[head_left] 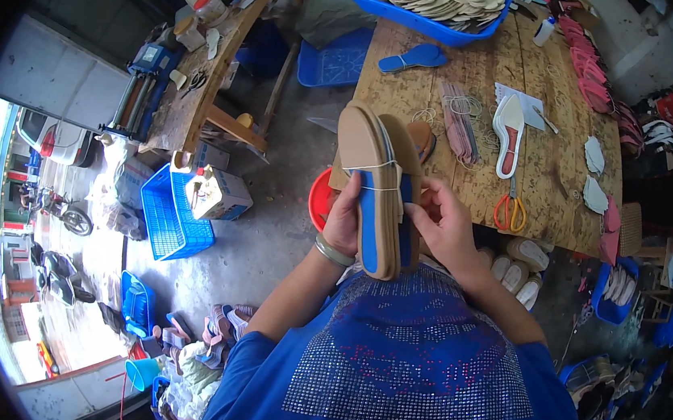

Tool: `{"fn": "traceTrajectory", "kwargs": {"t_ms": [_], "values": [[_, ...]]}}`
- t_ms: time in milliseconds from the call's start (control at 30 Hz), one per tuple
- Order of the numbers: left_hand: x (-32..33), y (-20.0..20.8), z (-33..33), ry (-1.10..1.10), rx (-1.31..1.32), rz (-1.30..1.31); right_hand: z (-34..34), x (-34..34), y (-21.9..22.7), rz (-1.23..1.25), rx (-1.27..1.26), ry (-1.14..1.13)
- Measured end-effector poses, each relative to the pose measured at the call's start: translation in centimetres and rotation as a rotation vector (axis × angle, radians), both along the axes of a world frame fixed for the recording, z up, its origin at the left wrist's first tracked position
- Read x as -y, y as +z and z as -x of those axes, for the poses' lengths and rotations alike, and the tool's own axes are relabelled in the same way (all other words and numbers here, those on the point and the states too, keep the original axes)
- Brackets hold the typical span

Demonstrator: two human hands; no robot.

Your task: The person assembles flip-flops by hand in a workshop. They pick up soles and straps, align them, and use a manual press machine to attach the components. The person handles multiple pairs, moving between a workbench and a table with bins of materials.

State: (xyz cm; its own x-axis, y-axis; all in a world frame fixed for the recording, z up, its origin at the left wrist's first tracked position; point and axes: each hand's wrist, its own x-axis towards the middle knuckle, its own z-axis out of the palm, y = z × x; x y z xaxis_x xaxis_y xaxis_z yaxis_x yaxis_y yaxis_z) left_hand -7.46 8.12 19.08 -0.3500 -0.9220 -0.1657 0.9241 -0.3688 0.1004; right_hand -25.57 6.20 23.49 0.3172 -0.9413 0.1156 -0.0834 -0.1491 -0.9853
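A string-tied bundle of tan shoe soles with blue centres (375,141) stands upright between my hands, in front of the wooden table. My left hand (342,220) is wrapped round its left side, thumb lying along the front. At its right side my right hand (444,228) has its fingers curled and thumb and forefinger close together, by the string (379,188). What they pinch, if anything, is too small to make out. A brown sole piece (422,137) lies partly hidden behind the bundle. Orange-handled scissors (509,214) rest near the table's front edge.
On the wooden table (480,62) are a blue tray (419,25) of pale soles, blue insoles (413,58), tied pinkish strips (460,125) and a white sole (508,136). A red basin (320,199) stands left of the table's edge. A blue crate (177,223) sits on the floor.
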Motion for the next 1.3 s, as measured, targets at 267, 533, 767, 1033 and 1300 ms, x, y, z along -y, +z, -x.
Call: {"fn": "traceTrajectory", "kwargs": {"t_ms": [267, 533, 767, 1033, 1300], "values": [[-1.1, 0.1, 0.4, -0.008, 0.015, 0.006, 1.1, 0.8, 2.2, -0.01, 0.025, -0.039], [-1.9, -0.5, 0.7, 0.006, 0.281, -0.048, -0.3, 1.4, 2.5, 0.265, -0.239, -0.013], [-2.0, 1.0, 1.7, 0.011, 0.346, -0.025, -0.2, 1.6, 2.8, -0.028, -0.02, 0.16], [-1.9, 0.5, 0.5, -0.049, 0.167, 0.147, -0.2, 1.8, 1.5, -0.266, 0.191, 0.209], [-2.2, -0.2, -1.2, 0.014, 0.255, 0.002, -1.1, 2.0, 3.4, 0.174, 0.097, -0.047]]}}
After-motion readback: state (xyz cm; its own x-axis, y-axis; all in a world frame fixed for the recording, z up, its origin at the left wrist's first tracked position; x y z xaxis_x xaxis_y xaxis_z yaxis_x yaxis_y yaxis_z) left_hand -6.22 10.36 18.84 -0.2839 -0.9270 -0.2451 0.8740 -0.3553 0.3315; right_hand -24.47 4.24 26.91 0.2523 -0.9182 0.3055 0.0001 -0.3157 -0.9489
